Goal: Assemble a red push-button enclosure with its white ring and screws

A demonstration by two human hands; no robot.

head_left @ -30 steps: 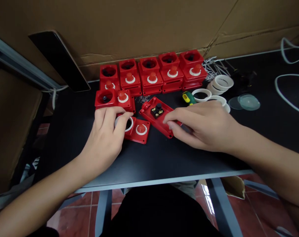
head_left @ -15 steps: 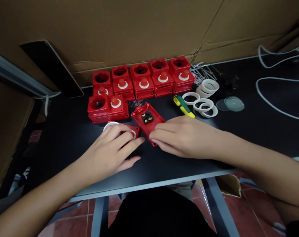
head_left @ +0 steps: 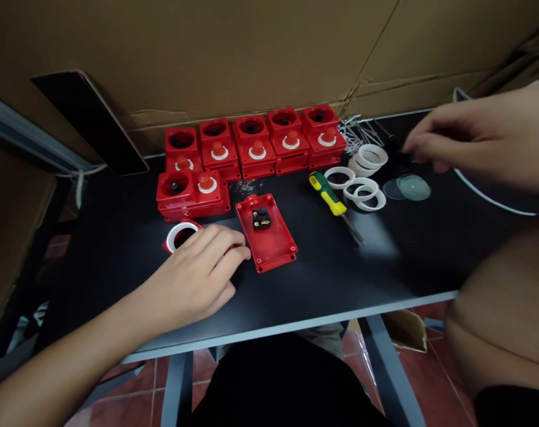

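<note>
My left hand (head_left: pixel 198 273) lies on a red cover plate (head_left: pixel 182 234) with a white ring, fingers curled over its right part. Just to the right lies a red base plate (head_left: pixel 269 234) with a small black and brass switch in it, free of any hand. My right hand (head_left: pixel 469 139) hovers far right above the table, near clear discs (head_left: pixel 407 188) and a dark part behind them. Its fingers are bunched in a pinch; what they hold is hidden.
Several assembled red button boxes (head_left: pixel 251 142) stand in a row at the back, with one more (head_left: pixel 191 193) in front at left. A green and yellow screwdriver (head_left: pixel 329 196), white rings (head_left: pixel 362 178), a pile of screws (head_left: pixel 356 133) and a white cable (head_left: pixel 491 198) lie on the black table (head_left: pixel 318 284).
My right hand has let go of the red base plate and swung up to the far right. The left hand has stayed on the cover plate.
</note>
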